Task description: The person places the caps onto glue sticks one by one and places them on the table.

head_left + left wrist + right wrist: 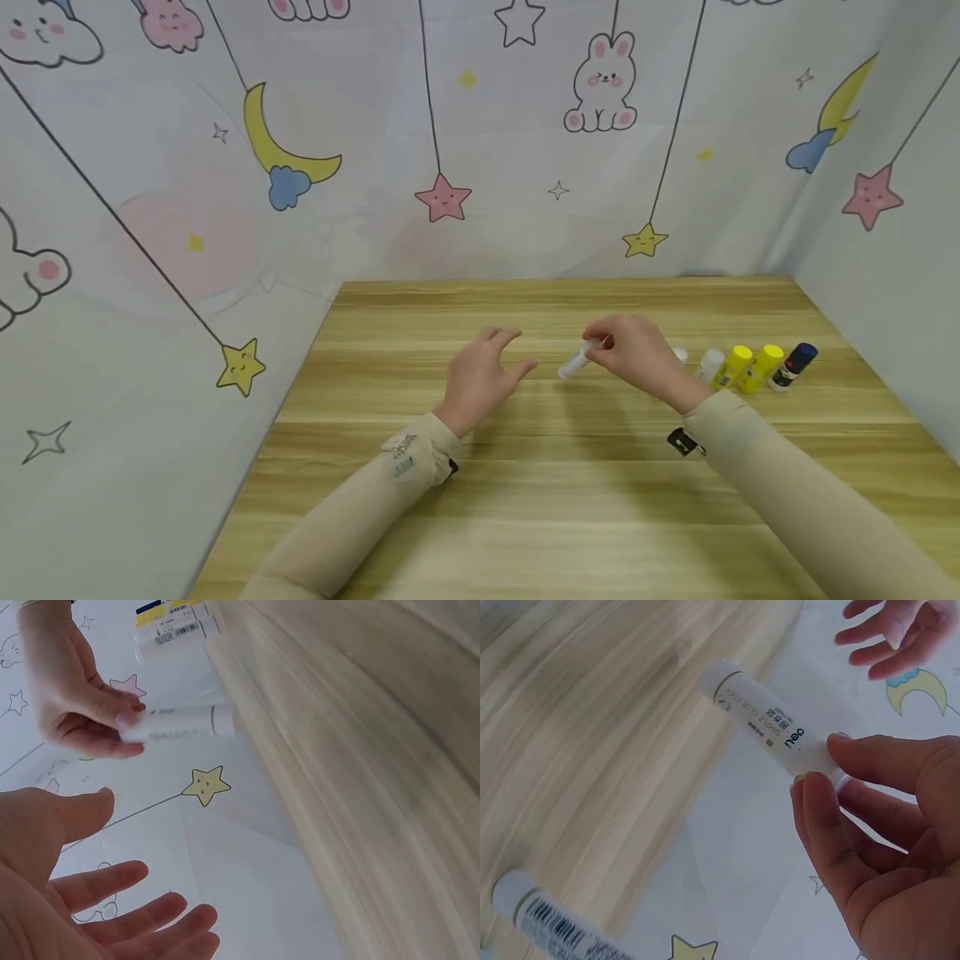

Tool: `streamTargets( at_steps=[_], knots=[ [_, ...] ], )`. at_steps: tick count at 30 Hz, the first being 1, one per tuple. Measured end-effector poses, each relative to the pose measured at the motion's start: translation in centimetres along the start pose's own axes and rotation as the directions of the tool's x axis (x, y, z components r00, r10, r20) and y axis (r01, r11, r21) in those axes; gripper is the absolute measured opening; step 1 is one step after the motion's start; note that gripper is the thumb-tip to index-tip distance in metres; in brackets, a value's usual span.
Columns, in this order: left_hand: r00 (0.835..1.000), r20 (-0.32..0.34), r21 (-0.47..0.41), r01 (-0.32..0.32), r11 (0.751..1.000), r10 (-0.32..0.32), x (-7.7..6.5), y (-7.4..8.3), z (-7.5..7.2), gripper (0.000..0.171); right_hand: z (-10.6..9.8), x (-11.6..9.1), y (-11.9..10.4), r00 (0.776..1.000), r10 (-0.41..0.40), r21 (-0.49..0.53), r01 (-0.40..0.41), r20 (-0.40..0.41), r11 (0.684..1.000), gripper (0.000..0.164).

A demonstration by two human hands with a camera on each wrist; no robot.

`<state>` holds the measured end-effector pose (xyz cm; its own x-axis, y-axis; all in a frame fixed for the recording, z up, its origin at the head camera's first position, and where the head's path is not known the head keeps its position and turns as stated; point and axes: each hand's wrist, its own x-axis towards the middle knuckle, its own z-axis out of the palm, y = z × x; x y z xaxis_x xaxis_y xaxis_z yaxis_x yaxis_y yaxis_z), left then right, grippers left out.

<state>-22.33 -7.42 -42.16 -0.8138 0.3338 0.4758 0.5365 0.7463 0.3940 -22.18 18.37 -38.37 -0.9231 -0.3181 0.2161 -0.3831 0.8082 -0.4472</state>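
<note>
A white glue stick (576, 362), with "SIMPLE GLUE STICK" printed on its side in the right wrist view, is pinched at one end by my right hand (637, 354). Thumb and fingertips hold it tilted above the table, its other end pointing down and to the left. To the left of it, my left hand (483, 375) holds nothing; thumb and fingers are spread apart, facing the glue stick. In the left wrist view, the same glue stick (184, 724) appears beyond the spread left fingers (142, 919), apart from them.
Right of my right hand stands a row on the wooden table (525, 517): white glue sticks (710, 365), yellow ones (761, 369) and one with a dark blue cap (804, 356). My right forearm passes in front of this row. A patterned curtain (510, 108) encloses the table's back and sides.
</note>
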Motion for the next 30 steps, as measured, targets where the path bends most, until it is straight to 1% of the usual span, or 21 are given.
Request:
streamTargets(
  at_steps=[4, 6, 9, 13, 16, 20, 25, 30],
  knots=[
    [1.000, -0.015, -0.006, 0.012, 1.000, -0.012, 0.0, -0.3, -0.2, 0.050, -0.3, -0.4, 0.7, 1.000, -0.010, -0.078, 0.011, 0.003, 0.997, 0.021],
    [1.000, -0.017, -0.007, 0.022, 1.000, -0.023, 0.1, -0.3, -0.5, 0.049, -0.4, -0.6, 1.1, 1.000, -0.018, -0.108, 0.017, -0.002, 0.994, 0.021],
    [0.999, -0.020, -0.006, 0.031, 0.999, -0.031, 0.2, -0.6, -0.7, 0.048, -0.6, -0.9, 1.4, 1.000, -0.008, -0.135, 0.009, 0.010, 0.991, 0.021],
    [0.999, -0.009, -0.007, 0.039, 0.999, -0.039, 0.4, -1.0, -0.9, 0.050, -0.9, -1.2, 1.8, 1.000, 0.005, -0.176, 0.000, 0.027, 0.984, 0.021],
    [0.999, 0.001, -0.008, 0.053, 0.999, -0.053, 0.6, -1.2, -1.0, 0.052, -1.1, -1.4, 2.0, 0.999, -0.003, -0.214, 0.010, 0.032, 0.977, 0.021],
    [0.997, 0.015, -0.016, 0.080, 0.997, -0.080, 0.8, -1.4, -1.3, 0.053, -1.5, -1.5, 2.1, 0.999, -0.010, -0.235, 0.020, 0.043, 0.972, 0.021],
    [0.993, 0.057, -0.026, 0.109, 0.994, -0.108, 0.7, -1.5, -1.4, 0.056, -1.7, -2.0, 2.2, 0.996, 0.028, -0.228, -0.009, 0.082, 0.974, 0.024],
    [0.990, 0.073, -0.010, 0.118, 0.993, -0.117, 0.7, -1.7, -1.5, 0.057, -1.9, -2.6, 2.0, 0.996, 0.034, -0.243, -0.012, 0.085, 0.970, 0.026]
  ],
)
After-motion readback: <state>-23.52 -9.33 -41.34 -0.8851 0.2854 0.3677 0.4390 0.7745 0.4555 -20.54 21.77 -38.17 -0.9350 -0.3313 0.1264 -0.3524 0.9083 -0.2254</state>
